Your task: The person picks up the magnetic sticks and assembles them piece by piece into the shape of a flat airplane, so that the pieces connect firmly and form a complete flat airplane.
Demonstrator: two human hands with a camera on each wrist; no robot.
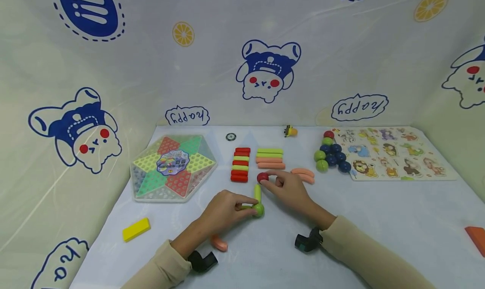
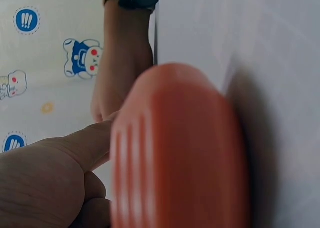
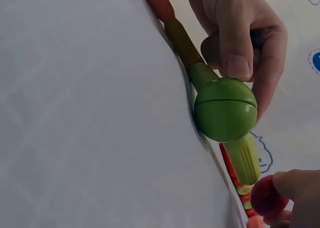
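Observation:
My left hand (image 1: 226, 211) pinches a green ball (image 1: 259, 210) between thumb and finger, low over the white table. A light-green stick (image 1: 257, 192) extends from this ball away from me; another stick (image 3: 202, 75) runs back beneath the left fingers. In my right hand (image 1: 291, 192), thumb and fingers pinch a red ball (image 1: 262, 177), right at the far end of the first stick. The right wrist view shows this red ball (image 3: 269, 197) close to the stick's tip. Beside my left wrist lies a curved orange stick (image 1: 219, 243), which looms large in the left wrist view.
Behind the hands lie rows of red and green sticks (image 1: 240, 163), green and orange sticks (image 1: 270, 158) and curved orange sticks (image 1: 303, 174). Several balls (image 1: 331, 159) cluster by an animal picture board (image 1: 401, 154). Leftward are a hexagonal game board (image 1: 145, 191) and a yellow block (image 1: 136, 229).

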